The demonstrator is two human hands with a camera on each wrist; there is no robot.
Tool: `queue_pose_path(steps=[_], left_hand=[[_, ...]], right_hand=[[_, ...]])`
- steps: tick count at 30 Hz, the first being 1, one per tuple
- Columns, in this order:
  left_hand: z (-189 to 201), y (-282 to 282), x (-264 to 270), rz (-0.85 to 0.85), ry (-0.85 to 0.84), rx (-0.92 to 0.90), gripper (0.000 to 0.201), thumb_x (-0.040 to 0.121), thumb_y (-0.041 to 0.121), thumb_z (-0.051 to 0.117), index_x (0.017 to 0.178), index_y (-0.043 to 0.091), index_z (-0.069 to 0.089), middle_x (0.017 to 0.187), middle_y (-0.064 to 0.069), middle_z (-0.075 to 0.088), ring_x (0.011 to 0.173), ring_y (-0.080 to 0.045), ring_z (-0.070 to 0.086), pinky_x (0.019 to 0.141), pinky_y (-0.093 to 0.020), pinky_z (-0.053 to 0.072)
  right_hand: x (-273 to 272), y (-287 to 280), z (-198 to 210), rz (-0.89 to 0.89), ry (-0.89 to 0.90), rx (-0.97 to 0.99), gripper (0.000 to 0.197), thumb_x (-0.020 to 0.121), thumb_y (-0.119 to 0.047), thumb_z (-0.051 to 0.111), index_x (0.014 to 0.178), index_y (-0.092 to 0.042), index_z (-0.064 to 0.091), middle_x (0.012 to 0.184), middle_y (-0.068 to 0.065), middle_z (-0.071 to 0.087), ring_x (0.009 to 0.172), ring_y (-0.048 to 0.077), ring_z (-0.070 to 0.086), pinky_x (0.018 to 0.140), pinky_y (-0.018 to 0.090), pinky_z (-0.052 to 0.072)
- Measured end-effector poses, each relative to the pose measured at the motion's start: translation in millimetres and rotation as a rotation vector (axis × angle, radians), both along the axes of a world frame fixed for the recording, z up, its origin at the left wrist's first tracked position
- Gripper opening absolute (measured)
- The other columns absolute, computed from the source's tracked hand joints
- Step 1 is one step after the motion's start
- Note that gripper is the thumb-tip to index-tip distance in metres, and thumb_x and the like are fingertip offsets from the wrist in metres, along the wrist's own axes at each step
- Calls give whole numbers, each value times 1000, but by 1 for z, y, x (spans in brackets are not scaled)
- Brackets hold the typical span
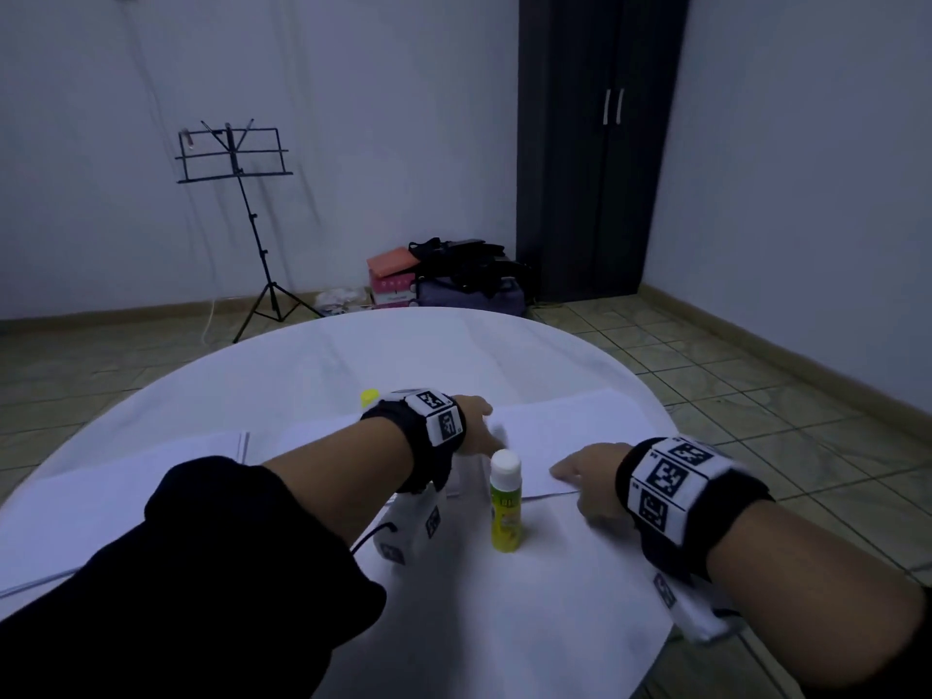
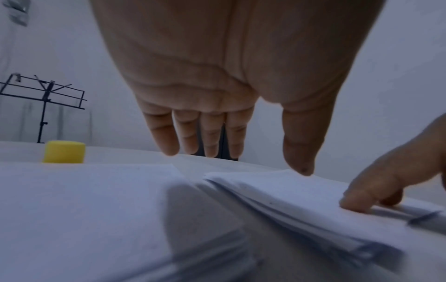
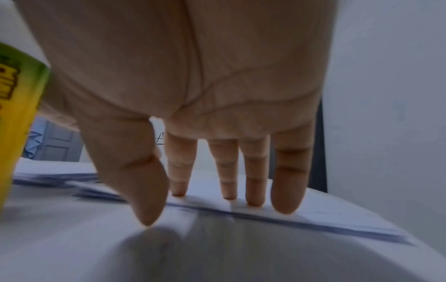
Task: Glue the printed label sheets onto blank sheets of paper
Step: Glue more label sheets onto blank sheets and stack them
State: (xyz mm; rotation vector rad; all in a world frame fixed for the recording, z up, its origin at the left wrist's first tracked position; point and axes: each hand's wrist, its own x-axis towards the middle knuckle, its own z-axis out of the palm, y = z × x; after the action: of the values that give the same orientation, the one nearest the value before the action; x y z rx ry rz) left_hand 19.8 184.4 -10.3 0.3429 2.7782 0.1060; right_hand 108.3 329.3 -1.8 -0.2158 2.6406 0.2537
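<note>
Both your hands reach flat-fingered to the sheets on the round table (image 1: pixel 312 355).

A paper stack (image 1: pixel 151 466) lies at far left; a yellow cap (image 1: pixel 369 396) sits beyond your left wrist. Your left hand (image 1: pixel 476 426) hovers, fingers straight, over the sheets' (image 1: pixel 570 436) left corner. The glue stick (image 1: pixel 505 502) stands upright between your hands. Your right hand (image 1: pixel 587 484) has straight fingertips (image 3: pixel 253 200) on the sheets' near edge, gripping nothing.

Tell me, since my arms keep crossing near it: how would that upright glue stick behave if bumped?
The glue stick stands tall and narrow on the table, so it likely tips easily. Being round, it would probably roll. Its yellow cap sits apart, so exposed glue might smear the paper stack.
</note>
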Motion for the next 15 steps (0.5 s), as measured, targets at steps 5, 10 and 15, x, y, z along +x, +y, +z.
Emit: queue_pose_path(steps=[5,10,15], left_hand=[[-10,11,-19,48,-46,-30,100,86,51,61,152,12,-3,158,-9,18,142,-28,26,113,-40,27],[-13,12,-28,23,-39,-20,106,80,55,67,152,10,3,156,-5,25,140,-26,31,112,-40,30],[-11,16,-24,-73,33,62,98,81,37,73,152,14,9,153,-4,30,137,-24,36,110,-34,32]], right_hand=[[-7,6,-3,39,-6,25,51,98,-14,41,147,-17,28,151,7,30,136,26,32,109,34,29],[-8,11,-3,23,11,13,51,97,-16,42,147,-22,30,148,6,33,134,26,33,107,32,28],[-13,15,-10,-51,17,-56,54,95,-20,44,146,-33,29,147,4,31,135,27,31,108,34,29]])
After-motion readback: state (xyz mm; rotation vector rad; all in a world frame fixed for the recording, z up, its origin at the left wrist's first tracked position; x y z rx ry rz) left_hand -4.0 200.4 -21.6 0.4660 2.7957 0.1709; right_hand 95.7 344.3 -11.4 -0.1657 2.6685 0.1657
